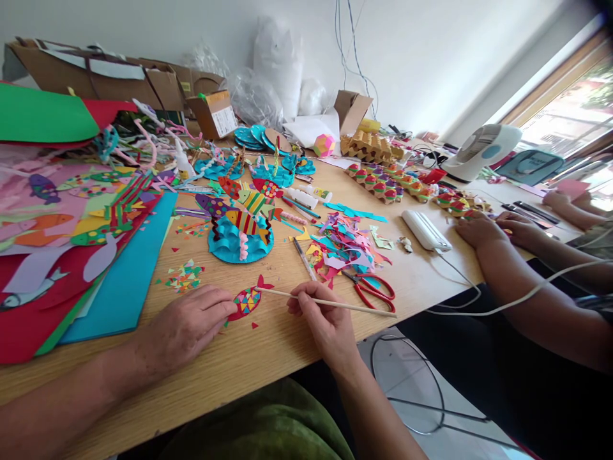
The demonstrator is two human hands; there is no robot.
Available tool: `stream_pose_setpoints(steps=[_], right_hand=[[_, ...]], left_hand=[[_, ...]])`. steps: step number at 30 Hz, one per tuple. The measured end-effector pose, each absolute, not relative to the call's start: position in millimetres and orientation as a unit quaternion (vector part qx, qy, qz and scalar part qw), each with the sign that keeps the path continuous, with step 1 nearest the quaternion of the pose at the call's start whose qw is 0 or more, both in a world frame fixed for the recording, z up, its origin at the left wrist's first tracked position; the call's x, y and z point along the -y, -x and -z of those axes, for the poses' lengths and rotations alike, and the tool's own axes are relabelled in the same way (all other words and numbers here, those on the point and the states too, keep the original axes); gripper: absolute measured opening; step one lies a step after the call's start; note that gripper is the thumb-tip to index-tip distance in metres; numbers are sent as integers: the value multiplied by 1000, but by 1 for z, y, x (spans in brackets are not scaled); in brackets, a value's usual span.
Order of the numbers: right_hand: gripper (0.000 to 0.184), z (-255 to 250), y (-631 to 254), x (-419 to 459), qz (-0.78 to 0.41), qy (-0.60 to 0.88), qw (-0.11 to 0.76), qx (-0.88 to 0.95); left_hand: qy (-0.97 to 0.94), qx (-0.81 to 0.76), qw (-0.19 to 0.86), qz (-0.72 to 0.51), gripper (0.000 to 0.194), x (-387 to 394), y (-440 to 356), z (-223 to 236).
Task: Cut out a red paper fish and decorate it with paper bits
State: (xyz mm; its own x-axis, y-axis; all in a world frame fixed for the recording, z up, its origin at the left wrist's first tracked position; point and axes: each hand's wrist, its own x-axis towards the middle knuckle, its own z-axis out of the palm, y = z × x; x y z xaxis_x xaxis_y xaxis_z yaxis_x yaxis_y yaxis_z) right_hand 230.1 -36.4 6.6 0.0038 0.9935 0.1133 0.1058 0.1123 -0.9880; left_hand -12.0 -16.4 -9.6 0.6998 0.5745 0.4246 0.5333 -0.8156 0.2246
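Note:
On the wooden table in the head view lies a red paper fish (248,302), its body covered with small coloured triangles. The closed fingers of my left hand (194,322) hold its left end down against the table; the thumb is mostly hidden. My right hand (325,319) is closed in a pinch round a thin wooden stick (352,308). The stick's left tip touches or hovers just over the fish near its tail; I cannot tell which. Loose paper triangles (186,276) lie in a small heap beyond my left hand, with a stray red one below the fish.
Red-handled scissors (378,292), a pen (304,259) and a paper scrap pile (342,243) lie beyond my right hand. A blue fish stand (239,246) is ahead, coloured paper sheets (143,275) at left. At right are a white corded device (425,231) and another person's arms (541,275).

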Motion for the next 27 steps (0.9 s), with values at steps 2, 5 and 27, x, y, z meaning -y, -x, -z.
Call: stream_pose_setpoints(steps=[2,5,27], right_hand=[[12,-6,-230,36,-439,499,504,552],[11,-5,-229,36,-434,493,507,558],[16,-2,-229,39,-416,484,504,582]], left_hand=[[-922,-300,40,-241,24,16,12,10],[-920,-303,44,-243,25,16,12,11],[-921,-299,48,-244,25,16,11,10]])
